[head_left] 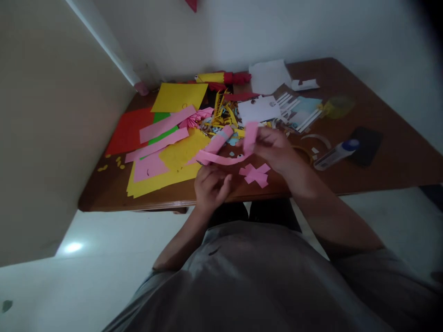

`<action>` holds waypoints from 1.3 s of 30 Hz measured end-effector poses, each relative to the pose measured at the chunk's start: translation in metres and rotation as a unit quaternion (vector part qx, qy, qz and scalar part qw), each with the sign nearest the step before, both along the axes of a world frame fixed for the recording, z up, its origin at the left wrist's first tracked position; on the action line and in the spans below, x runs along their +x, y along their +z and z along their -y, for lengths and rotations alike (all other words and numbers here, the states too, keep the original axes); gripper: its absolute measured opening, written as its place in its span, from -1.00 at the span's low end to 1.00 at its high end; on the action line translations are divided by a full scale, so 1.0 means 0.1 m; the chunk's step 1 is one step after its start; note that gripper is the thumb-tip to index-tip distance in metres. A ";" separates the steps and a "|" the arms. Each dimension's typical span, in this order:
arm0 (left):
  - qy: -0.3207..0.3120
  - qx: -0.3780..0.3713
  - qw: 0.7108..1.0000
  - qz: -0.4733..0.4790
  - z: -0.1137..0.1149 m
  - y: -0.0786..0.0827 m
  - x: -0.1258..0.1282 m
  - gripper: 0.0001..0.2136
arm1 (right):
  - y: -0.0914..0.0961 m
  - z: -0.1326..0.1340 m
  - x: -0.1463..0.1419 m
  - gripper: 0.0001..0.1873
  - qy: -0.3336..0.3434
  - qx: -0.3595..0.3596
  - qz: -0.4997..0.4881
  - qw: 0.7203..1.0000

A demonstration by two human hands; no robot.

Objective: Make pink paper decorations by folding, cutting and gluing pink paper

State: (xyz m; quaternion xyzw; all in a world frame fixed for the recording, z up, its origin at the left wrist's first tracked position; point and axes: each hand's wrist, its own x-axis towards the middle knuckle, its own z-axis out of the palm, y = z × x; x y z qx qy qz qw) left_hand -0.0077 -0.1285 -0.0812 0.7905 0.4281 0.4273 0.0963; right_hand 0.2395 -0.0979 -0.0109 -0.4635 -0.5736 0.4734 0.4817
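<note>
My right hand pinches a pink paper strip near its right end, where it bends upward. The strip's other end reaches left, above my left hand. That hand is at the table's front edge, its fingers loosely bent and the thumb apart, with nothing visible in it. Just behind the strip lies a rolled pink paper tube with a pale blue band. Small pink paper pieces lie crossed over one another in front of my right hand.
Yellow sheets, pink strips and an orange-red sheet cover the table's left. Paper scraps are heaped in the middle. To the right are a blue-capped glue bottle, a dark flat object and a roll of tape.
</note>
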 end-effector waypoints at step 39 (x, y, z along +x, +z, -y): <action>-0.198 -0.152 0.965 -0.085 -0.44 0.06 0.23 -0.89 | -0.47 0.48 0.19 -0.62 0.023 -0.009 0.408 0.913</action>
